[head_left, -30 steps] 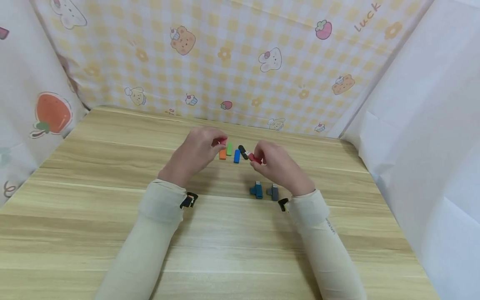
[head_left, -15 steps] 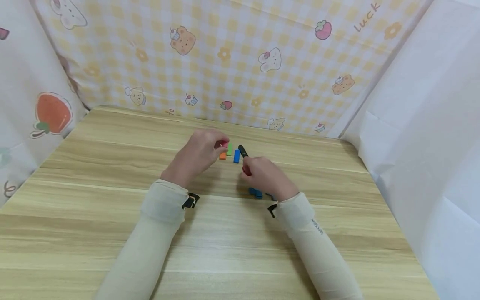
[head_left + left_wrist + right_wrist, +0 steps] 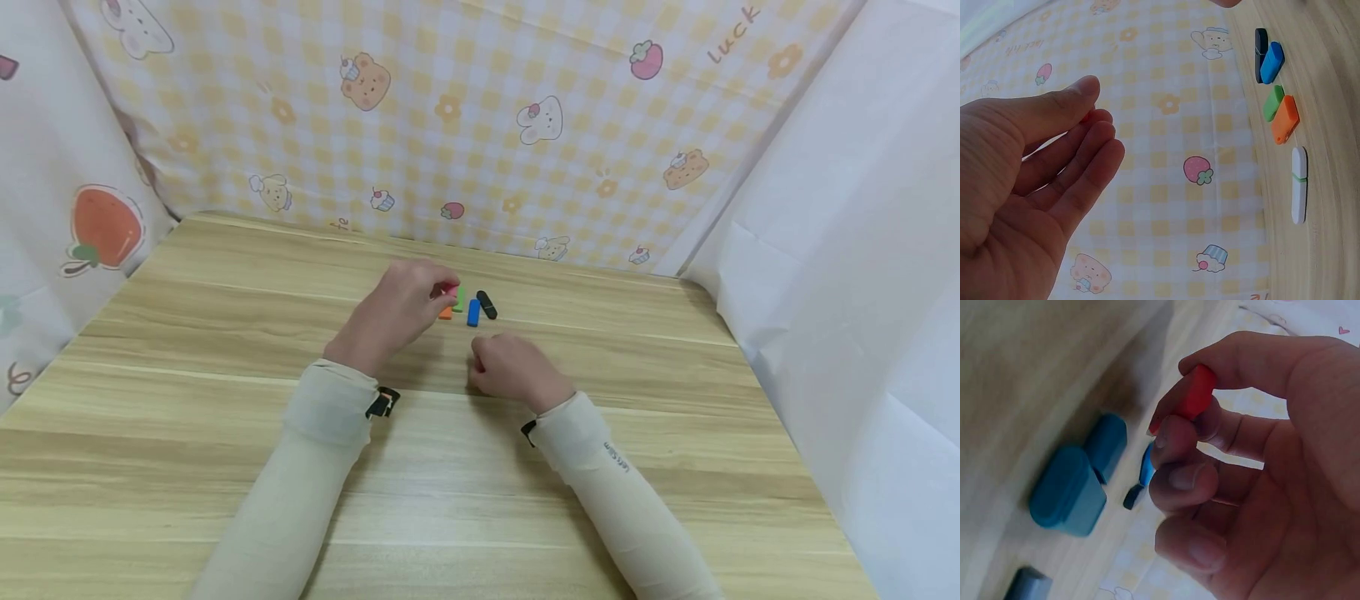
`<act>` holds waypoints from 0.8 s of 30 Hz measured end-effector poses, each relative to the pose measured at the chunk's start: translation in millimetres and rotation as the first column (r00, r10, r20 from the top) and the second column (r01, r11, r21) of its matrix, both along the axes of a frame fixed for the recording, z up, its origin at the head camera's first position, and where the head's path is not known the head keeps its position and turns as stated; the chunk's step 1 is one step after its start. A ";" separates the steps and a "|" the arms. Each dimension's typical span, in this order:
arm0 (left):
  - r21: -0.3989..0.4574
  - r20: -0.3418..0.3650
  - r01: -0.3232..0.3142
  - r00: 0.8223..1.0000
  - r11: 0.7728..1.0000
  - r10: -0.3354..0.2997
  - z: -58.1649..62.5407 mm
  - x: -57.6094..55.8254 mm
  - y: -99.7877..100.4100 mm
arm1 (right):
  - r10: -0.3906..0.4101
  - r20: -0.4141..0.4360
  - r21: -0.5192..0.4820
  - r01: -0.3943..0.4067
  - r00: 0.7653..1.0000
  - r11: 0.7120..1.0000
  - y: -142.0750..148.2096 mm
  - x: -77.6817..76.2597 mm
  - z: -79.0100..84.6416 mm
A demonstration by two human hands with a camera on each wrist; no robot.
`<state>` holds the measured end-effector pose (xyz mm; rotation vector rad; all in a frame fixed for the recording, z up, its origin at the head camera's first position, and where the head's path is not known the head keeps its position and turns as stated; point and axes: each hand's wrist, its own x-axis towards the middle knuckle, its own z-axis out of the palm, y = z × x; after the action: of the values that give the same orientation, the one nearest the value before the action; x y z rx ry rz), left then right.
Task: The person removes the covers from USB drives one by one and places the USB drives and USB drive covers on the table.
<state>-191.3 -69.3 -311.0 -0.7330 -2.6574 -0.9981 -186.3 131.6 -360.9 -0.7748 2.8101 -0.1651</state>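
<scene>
up near the far edge of the worktop (image 3: 450, 500), roughly mid-width, there's a loose row: black stick (image 3: 487, 305), blue stick (image 3: 473, 313), green stick (image 3: 1273, 104), orange stick (image 3: 1286, 120), white stick (image 3: 1299, 185). nobody's holding any of those and they look closed up to me, so i'd call that lot not started.

the red one's where the action is. left hand (image 3: 397, 304) is pinching a small red bit (image 3: 452, 291), mostly hidden by fingers. right hand (image 3: 1235, 444), closer to the worktop's middle, has thumb and finger clamped on a red stick (image 3: 1199, 392). my guess: it's already split, one part per hand. hands are apart, parts not joined, neither put down.

also by the right hand, further from the far edge: a teal piece (image 3: 1069, 490) with a smaller teal block (image 3: 1107, 447) right against it, plus a grey piece (image 3: 1027, 586). can't tell if those are finished.
</scene>
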 end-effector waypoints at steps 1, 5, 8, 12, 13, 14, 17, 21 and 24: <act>-0.002 0.001 -0.001 1.000 1.000 0.001 -0.1 0.0 0.1 | -0.002 -0.007 0.010 0.002 1.000 1.000 -1.1 0.8 -0.9; -0.002 0.007 0.002 1.000 1.000 -0.002 0.2 0.1 0.5 | -0.025 -0.019 0.050 0.026 1.000 0.998 -5.0 4.0 -3.6; -0.001 0.011 0.006 1.000 1.000 -0.006 0.7 0.6 0.6 | -0.031 -0.018 0.062 0.032 0.999 0.998 -7.4 6.0 -4.4; 0.000 0.015 0.005 1.000 1.000 -0.005 1.7 1.5 0.6 | -0.026 0.002 0.049 0.026 1.000 0.998 -9.7 8.1 -3.4; 0.000 0.016 0.004 1.000 1.000 -0.004 1.9 1.7 0.5 | -0.023 0.005 0.045 0.023 1.000 0.999 -10.1 8.6 -2.8; 0.000 0.018 0.004 1.000 1.000 -0.004 1.9 1.8 0.5 | -0.021 0.009 0.041 0.020 1.000 0.999 -10.5 9.0 -2.3; -0.001 0.017 0.004 1.000 1.000 -0.004 1.3 1.7 0.4 | -0.014 0.015 0.031 0.014 1.000 0.999 -11.2 9.9 -1.7; -0.003 0.017 0.009 1.000 1.000 -0.009 0.1 1.2 0.5 | -0.009 0.019 0.031 0.009 1.000 0.999 -11.6 10.4 -2.5; -0.007 0.024 0.012 1.000 1.000 -0.012 -0.1 1.1 0.6 | -0.008 0.017 0.033 0.007 1.000 0.999 -11.9 10.6 -3.2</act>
<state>-190.2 -68.7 -311.2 -0.7434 -2.6814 -1.0071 -175.6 119.7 -364.0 -0.7517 2.7928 -0.1260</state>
